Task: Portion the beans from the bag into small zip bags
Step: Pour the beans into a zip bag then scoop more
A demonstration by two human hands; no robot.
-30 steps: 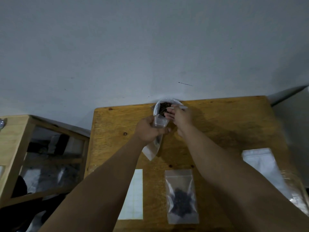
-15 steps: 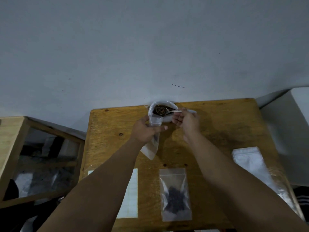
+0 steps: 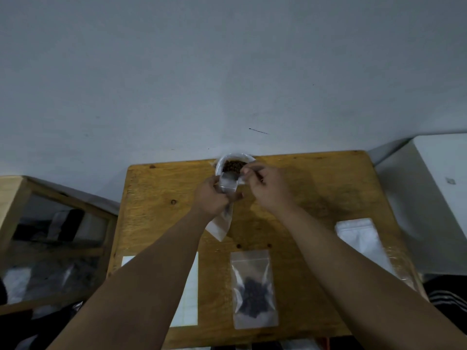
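Observation:
An open white bag of brown beans (image 3: 233, 165) stands at the far edge of the wooden table (image 3: 316, 188), against the wall. My left hand (image 3: 212, 198) grips a small clear zip bag (image 3: 222, 223) just in front of it, with the bag's mouth held up toward the beans. My right hand (image 3: 265, 188) pinches a spoon handle beside the bag's rim; the spoon's bowl is hidden by the fingers. A filled and flat zip bag with dark beans (image 3: 254, 289) lies near the front of the table.
A sheet of white labels (image 3: 188, 291) lies under my left forearm. White pouches (image 3: 356, 236) lie at the table's right side. A wooden glass-fronted cabinet (image 3: 50, 238) stands to the left, and a white box (image 3: 434, 198) to the right.
My right hand has drawn the spoon from over the bean bag toward the mouth of the small zip bag. My left hand has stayed on the small bag.

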